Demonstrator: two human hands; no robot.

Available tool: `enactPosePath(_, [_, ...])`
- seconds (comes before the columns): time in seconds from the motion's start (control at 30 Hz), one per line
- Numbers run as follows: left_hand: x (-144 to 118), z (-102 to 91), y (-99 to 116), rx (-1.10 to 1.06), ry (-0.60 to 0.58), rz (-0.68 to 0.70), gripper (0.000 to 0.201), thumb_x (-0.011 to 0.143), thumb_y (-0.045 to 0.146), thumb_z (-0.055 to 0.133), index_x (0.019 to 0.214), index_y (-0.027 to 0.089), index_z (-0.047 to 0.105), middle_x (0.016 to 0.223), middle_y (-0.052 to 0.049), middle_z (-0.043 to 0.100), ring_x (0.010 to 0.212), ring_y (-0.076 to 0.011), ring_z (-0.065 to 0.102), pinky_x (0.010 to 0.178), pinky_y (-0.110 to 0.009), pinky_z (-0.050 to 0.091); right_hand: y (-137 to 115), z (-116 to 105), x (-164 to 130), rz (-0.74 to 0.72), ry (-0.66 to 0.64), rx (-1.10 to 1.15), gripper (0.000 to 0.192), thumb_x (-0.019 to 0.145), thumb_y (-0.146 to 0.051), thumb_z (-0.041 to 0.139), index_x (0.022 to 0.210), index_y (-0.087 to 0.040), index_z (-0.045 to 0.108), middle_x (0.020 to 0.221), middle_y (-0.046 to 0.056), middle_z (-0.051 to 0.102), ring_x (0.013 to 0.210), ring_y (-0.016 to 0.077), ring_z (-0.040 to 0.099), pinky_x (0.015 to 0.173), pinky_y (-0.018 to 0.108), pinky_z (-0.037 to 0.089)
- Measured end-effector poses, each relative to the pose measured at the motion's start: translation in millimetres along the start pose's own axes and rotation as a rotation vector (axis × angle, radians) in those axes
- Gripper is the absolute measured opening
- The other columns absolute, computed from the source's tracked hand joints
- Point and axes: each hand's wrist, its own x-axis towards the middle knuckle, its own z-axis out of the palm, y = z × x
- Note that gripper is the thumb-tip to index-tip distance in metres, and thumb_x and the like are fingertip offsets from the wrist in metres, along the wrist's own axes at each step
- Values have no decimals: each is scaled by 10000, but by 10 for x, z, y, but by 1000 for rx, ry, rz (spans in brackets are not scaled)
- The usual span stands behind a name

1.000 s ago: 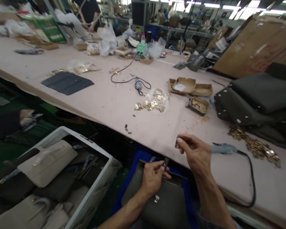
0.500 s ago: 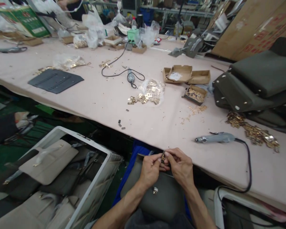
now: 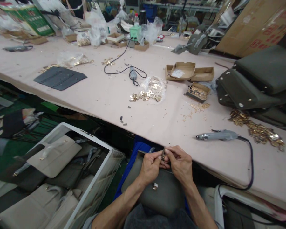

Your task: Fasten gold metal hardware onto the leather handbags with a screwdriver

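Both hands meet just in front of the table edge, above a dark olive bag point(image 3: 162, 197) on my lap. A small gold metal fitting point(image 3: 163, 154) is pinched between them. My left hand point(image 3: 150, 167) grips its left side with thumb and fingers. From the right, my right hand point(image 3: 181, 162) pinches the same piece; its fine details are too small to make out. On the bag below sits a shiny clasp point(image 3: 155, 186) with a white bit on it. A grey electric screwdriver point(image 3: 216, 135) lies on the table to the right of my hands.
Gold fittings spill from a plastic bag point(image 3: 153, 87) on the table point(image 3: 105, 101). A small box point(image 3: 198, 92) holds screws, with more scattered beside it. Olive bags point(image 3: 257, 79) are stacked at right. A white crate point(image 3: 95, 136) of handbags stands at left. The screwdriver's cable point(image 3: 252, 165) hangs over the edge.
The camera view has shifted slightly, so the table things appear a little further right and higher. My hands stay together on the fitting, which now looks turned a bit more upright.
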Motion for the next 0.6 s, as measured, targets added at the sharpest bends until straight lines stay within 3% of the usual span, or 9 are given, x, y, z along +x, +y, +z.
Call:
enactPosePath(0.27, [-35, 56, 14, 5, 36, 37, 320, 975, 370, 622, 1166, 150, 755, 905, -66, 762, 734, -204, 748, 730, -322, 642, 33, 32, -35, 34, 25, 20, 220, 919, -399, 711, 947, -188, 765, 855, 57, 677, 653, 174, 674, 580, 277, 570])
enactPosePath(0.47, [-53, 61, -6, -12, 119, 8, 364, 905, 393, 703, 1109, 98, 771, 857, -105, 757, 610, -177, 725, 622, -277, 633, 11, -101, -6, -63, -52, -181, 202, 930, -386, 699, 962, -210, 793, 905, 78, 695, 733, 189, 668, 613, 287, 552])
enactPosePath(0.6, [-76, 43, 22, -18, 80, 10, 344, 916, 374, 686, 1102, 95, 765, 848, -98, 737, 594, -159, 716, 592, -251, 618, -36, -178, 15, -34, -176, -200, 220, 954, -368, 667, 1033, -214, 801, 860, 60, 711, 736, 183, 663, 657, 289, 539])
